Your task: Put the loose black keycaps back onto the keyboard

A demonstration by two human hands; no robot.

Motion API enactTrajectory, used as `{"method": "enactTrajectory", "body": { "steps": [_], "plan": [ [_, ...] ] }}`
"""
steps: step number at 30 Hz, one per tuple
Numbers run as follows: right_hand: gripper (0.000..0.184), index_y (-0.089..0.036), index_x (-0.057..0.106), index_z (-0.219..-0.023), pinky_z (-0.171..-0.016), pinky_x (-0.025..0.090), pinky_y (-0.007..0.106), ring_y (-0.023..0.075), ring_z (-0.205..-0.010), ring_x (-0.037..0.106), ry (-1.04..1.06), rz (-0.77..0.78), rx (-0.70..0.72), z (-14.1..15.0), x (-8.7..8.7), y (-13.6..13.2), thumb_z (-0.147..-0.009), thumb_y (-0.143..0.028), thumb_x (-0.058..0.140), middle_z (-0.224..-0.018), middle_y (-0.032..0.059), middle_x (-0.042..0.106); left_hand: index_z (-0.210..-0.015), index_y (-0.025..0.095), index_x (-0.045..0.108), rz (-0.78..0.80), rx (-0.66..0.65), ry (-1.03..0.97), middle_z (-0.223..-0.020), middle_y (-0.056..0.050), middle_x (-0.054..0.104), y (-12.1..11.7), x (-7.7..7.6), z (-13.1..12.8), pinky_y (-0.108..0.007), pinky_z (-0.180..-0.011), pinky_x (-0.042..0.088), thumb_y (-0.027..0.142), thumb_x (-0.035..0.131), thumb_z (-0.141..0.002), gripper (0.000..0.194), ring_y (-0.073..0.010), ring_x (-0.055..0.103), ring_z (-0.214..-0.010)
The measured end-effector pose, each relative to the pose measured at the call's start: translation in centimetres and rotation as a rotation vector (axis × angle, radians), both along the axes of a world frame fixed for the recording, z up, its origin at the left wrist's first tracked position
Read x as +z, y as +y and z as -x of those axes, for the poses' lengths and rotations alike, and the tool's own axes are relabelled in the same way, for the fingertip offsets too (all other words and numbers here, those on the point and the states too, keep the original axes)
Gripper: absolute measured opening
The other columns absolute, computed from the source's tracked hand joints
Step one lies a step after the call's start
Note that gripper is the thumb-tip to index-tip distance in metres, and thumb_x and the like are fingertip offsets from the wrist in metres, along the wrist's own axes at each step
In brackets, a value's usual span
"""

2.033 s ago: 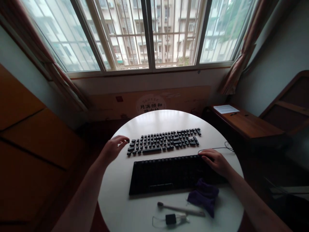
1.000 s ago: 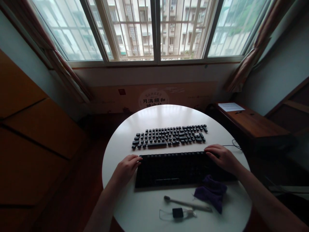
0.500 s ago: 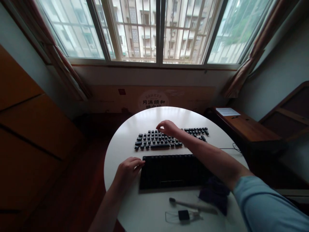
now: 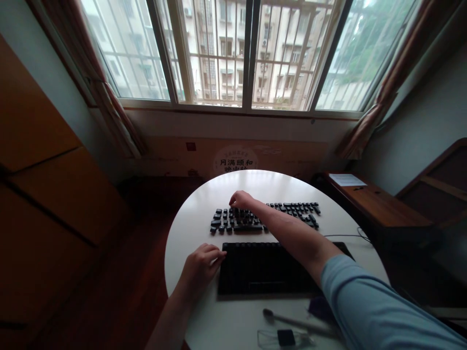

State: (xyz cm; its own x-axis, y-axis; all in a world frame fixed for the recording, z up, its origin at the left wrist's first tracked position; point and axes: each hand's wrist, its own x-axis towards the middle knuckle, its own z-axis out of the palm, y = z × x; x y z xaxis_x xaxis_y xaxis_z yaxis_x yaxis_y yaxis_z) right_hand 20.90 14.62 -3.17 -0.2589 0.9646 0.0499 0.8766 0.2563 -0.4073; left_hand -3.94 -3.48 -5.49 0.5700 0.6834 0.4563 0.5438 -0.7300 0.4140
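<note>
My left hand (image 4: 203,262) is at the upper left corner of a black keyboard base (image 4: 262,272), thumb and fingers pinched on its edge. Along the top of the base runs a row of dark keys; the rest looks too dark to make out. Beyond it, loose black keycaps (image 4: 218,219) lie in keyboard order. My right hand (image 4: 241,199) reaches across the base to the back row of these keycaps, fingertips pinched together. Whatever may be between them is hidden. My right forearm covers part of the keycaps and of the base.
Near the front of the round white table (image 4: 197,214) lie a brush (image 4: 292,320), a wire tool with a black block (image 4: 286,337) and a dark purple cloth (image 4: 320,308), partly behind my sleeve. A cable (image 4: 339,236) runs right. A wooden side table (image 4: 379,201) stands beyond.
My right hand has shifted left along the back row of keycaps. The sleeve now covers more of the purple cloth. My left hand stays at the base's corner; the view has swung slightly.
</note>
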Motion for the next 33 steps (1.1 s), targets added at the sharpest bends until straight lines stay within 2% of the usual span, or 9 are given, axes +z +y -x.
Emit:
{"method": "enactTrajectory", "body": {
  "steps": [3,6,8,11,14,17,22,27,33],
  "plan": [
    [0.017,-0.021,0.082,-0.087,-0.077,0.052,0.025,0.0224,-0.087,0.072,0.032,-0.025,-0.003,0.5,0.6,-0.4,-0.073,-0.014,0.076,-0.090,0.0038,0.079,-0.094,0.025,0.076,-0.025,0.012,-0.039,-0.089,-0.004,0.072,-0.1,-0.2,0.2,-0.027,-0.073,0.054,0.025,0.056,-0.095,0.019,-0.0169,0.067,-0.083],
    [0.017,-0.022,0.081,-0.095,-0.084,0.051,0.027,0.0214,-0.093,0.071,0.106,-0.108,0.003,0.8,1.6,-2.1,-0.082,-0.017,0.072,-0.097,0.0037,0.079,-0.093,0.025,0.076,-0.025,0.036,-0.063,-0.088,-0.004,0.072,-0.2,-0.2,0.3,-0.026,-0.072,0.053,0.025,0.057,-0.094,0.019,-0.0161,0.067,-0.081],
    [0.017,-0.024,0.080,-0.100,-0.089,0.049,0.026,0.0190,-0.097,0.070,0.162,-0.169,0.012,1.0,2.0,-4.6,-0.088,-0.022,0.067,-0.102,0.0027,0.078,-0.092,0.025,0.075,-0.012,0.048,-0.065,-0.086,-0.003,0.071,-0.1,-0.2,0.4,-0.025,-0.069,0.052,0.024,0.057,-0.093,0.018,-0.0154,0.067,-0.078],
    [0.013,-0.025,0.079,-0.098,-0.087,0.051,0.027,0.0172,-0.091,0.069,0.353,-0.282,0.090,1.1,1.7,-10.0,-0.087,-0.027,0.071,-0.096,0.0025,0.078,-0.091,0.024,0.074,0.000,0.083,-0.072,-0.083,-0.003,0.070,0.0,-0.3,0.5,-0.024,-0.066,0.050,0.024,0.055,-0.094,0.020,-0.0150,0.066,-0.075],
    [0.008,-0.025,0.080,-0.089,-0.080,0.052,0.028,0.0170,-0.082,0.068,0.565,-0.337,0.210,1.4,0.4,-15.4,-0.083,-0.028,0.076,-0.087,0.0027,0.077,-0.089,0.022,0.073,-0.002,0.136,-0.091,-0.079,-0.002,0.069,0.2,-0.2,0.3,-0.024,-0.065,0.049,0.026,0.054,-0.094,0.020,-0.0149,0.064,-0.072],
    [0.006,-0.027,0.080,-0.086,-0.081,0.052,0.030,0.0181,-0.084,0.068,0.572,-0.325,0.197,2.0,-1.2,-18.3,-0.081,-0.030,0.078,-0.085,0.0029,0.076,-0.089,0.022,0.073,0.011,0.150,-0.098,-0.077,-0.002,0.069,0.1,-0.1,0.1,-0.024,-0.064,0.048,0.026,0.055,-0.093,0.019,-0.0143,0.063,-0.069],
    [0.011,-0.028,0.080,-0.087,-0.084,0.050,0.032,0.0193,-0.087,0.069,0.479,-0.271,0.093,2.9,-3.2,-19.0,-0.076,-0.028,0.083,-0.088,0.0028,0.075,-0.088,0.022,0.073,0.025,0.134,-0.100,-0.076,-0.002,0.068,-0.2,0.0,0.0,-0.025,-0.064,0.048,0.025,0.055,-0.092,0.019,-0.0141,0.062,-0.067],
    [0.011,-0.030,0.078,-0.084,-0.097,0.042,0.043,0.0270,-0.109,0.065,0.366,-0.286,0.063,2.8,-3.6,-19.7,-0.075,-0.028,0.084,-0.090,0.0017,0.077,-0.087,0.022,0.073,0.024,0.132,-0.111,-0.077,-0.002,0.070,-0.1,-0.4,0.1,-0.024,-0.064,0.049,0.024,0.056,-0.091,0.018,-0.0146,0.064,-0.068],
    [0.014,-0.029,0.079,-0.082,-0.092,0.041,0.042,0.0240,-0.097,0.068,0.325,-0.336,0.077,2.4,-3.5,-19.9,-0.071,-0.027,0.087,-0.091,0.0031,0.077,-0.088,0.022,0.073,0.025,0.130,-0.107,-0.077,-0.002,0.070,-0.1,-0.5,0.2,-0.024,-0.063,0.047,0.024,0.056,-0.091,0.017,-0.0139,0.063,-0.065]
  ]
}}
